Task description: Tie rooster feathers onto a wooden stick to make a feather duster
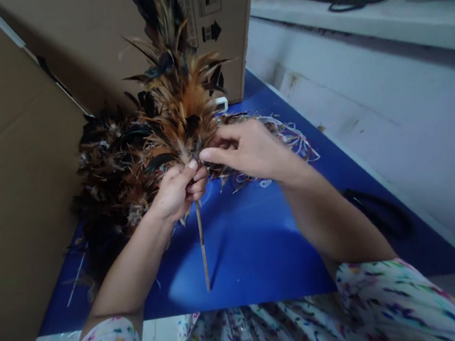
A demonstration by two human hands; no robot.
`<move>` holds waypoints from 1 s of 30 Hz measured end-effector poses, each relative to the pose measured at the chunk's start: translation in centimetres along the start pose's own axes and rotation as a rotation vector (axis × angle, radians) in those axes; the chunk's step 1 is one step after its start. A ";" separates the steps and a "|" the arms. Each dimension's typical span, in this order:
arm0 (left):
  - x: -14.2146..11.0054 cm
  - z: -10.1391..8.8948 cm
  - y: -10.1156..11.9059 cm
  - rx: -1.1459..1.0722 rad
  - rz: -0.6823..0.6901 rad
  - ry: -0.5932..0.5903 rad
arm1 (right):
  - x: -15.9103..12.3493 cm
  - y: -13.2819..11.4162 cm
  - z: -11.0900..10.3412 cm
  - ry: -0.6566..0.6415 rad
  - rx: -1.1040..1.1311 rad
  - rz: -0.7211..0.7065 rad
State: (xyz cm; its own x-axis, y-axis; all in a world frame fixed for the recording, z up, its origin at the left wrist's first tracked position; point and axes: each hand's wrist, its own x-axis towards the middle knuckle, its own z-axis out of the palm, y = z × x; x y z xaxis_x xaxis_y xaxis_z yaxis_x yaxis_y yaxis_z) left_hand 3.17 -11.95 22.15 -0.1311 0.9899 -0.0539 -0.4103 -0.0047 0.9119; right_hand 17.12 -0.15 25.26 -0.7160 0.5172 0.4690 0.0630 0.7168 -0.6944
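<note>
A feather duster (184,103) with brown, orange and black feathers stands upright in front of me. My left hand (182,191) is closed around its thin stick (203,247), just below the lowest feathers, and the stick's bare end points down over the blue table. At the right side of the feather base is my right hand (245,148), its fingers curled and its thumb reaching toward the left hand. Feathers partly hide the right fingertips, so what they pinch cannot be made out. Left of the duster lies a big heap of loose feathers (112,164).
Cardboard boxes (7,167) stand at the left and behind the blue table (256,256). Whitish and red strings (299,138) lie behind my right hand. A black curved object (380,214) rests at the right. Scissors (351,1) lie on the white ledge (413,14).
</note>
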 end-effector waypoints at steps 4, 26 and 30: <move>-0.3 0.1 -0.1 0.043 -0.009 -0.016 | 1.1 1.7 2.3 -0.018 0.224 0.038; -0.2 1.6 0.6 0.391 0.030 0.130 | 1.2 1.8 2.7 -0.344 0.522 0.099; 0.8 2.0 -0.1 0.782 0.255 0.199 | 0.5 0.9 4.6 -0.125 0.737 0.266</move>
State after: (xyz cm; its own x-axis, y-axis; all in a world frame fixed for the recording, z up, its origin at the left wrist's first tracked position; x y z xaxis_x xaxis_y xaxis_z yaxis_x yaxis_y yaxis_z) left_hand 4.93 -10.83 22.88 -0.3212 0.9282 0.1878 0.3863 -0.0526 0.9209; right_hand 13.58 -1.40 22.34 -0.8171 0.5399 0.2020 -0.2024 0.0594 -0.9775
